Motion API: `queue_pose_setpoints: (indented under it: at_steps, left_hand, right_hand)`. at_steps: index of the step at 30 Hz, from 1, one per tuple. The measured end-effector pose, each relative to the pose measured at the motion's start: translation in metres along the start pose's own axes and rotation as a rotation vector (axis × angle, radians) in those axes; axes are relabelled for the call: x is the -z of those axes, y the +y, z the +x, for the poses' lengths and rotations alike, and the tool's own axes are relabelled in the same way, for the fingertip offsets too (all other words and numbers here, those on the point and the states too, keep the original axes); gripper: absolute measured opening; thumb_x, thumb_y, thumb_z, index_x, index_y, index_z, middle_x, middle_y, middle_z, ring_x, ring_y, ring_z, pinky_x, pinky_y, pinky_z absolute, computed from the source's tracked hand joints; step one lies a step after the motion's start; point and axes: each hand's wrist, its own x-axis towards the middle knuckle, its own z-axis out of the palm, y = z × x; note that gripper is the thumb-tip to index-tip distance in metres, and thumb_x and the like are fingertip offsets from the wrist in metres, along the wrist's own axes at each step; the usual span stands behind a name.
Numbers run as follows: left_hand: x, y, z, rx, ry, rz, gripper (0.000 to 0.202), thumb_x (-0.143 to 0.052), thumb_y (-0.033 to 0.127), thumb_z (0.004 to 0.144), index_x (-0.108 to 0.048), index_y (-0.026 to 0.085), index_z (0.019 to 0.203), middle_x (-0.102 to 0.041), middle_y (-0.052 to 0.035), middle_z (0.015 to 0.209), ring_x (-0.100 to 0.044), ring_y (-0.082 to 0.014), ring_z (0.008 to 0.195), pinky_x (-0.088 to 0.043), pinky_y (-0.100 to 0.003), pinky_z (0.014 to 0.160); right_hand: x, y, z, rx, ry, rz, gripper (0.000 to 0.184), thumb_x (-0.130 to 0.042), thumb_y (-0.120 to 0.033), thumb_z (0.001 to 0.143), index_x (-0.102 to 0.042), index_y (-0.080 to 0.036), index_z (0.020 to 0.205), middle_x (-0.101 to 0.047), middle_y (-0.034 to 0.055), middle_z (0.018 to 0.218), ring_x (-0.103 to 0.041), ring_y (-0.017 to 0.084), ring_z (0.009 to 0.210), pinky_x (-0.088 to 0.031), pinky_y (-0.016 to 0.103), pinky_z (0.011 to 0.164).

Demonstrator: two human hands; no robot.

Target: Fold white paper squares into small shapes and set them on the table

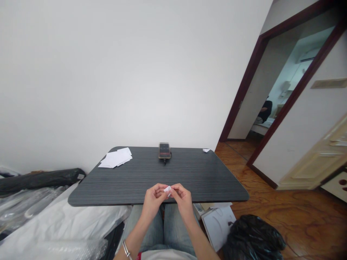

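Observation:
My left hand (152, 204) and my right hand (182, 199) meet just above the near edge of a dark grey wood-grain table (173, 184). Between their fingertips, both hands pinch a small folded piece of white paper (167, 191). A loose pile of white paper sheets (115, 158) lies at the far left of the table. A small white paper scrap (206, 150) sits at the far right corner. A smartphone (164, 150) stands at the far edge with a dark cable below it. Neither hand touches these.
My jeans-clad legs (162, 227) lie under the table. Plastic sheeting (54, 216) and a dark roll (38, 180) fill the left side. A black bag (252, 238) and papers (218, 227) sit at the right, on a wooden floor (284, 213). A seated person (265, 112) shows through a doorway (271, 83).

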Motion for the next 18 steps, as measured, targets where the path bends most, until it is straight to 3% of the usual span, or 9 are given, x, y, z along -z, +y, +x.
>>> queue_pose_setpoints:
  at_steps: [10,18]
  left_hand:
    - [-0.0018,-0.0032,-0.0027,-0.191,0.037,0.299,0.02,-0.057,0.032,0.072,-0.058,0.012,0.072,-0.059,-0.0018,0.061,-0.054,-0.0132,0.058,-0.041,-0.021,0.055]
    - [-0.0042,-0.0038,-0.006,-0.222,0.055,0.36,0.021,-0.052,0.034,0.075,-0.051,0.014,0.068,-0.052,0.0007,0.058,-0.049,-0.0118,0.053,-0.038,-0.02,0.051]
  right_hand:
    - [0.0014,0.0016,-0.0023,-0.022,0.0,-0.104,0.018,-0.055,-0.03,0.075,-0.062,-0.014,0.07,-0.056,0.0013,0.063,-0.05,0.013,0.058,-0.04,0.021,0.051]
    - [0.0,0.0005,-0.0042,-0.02,-0.008,-0.123,0.02,-0.053,-0.03,0.076,-0.061,-0.014,0.068,-0.058,0.0018,0.06,-0.049,0.012,0.054,-0.04,0.022,0.05]
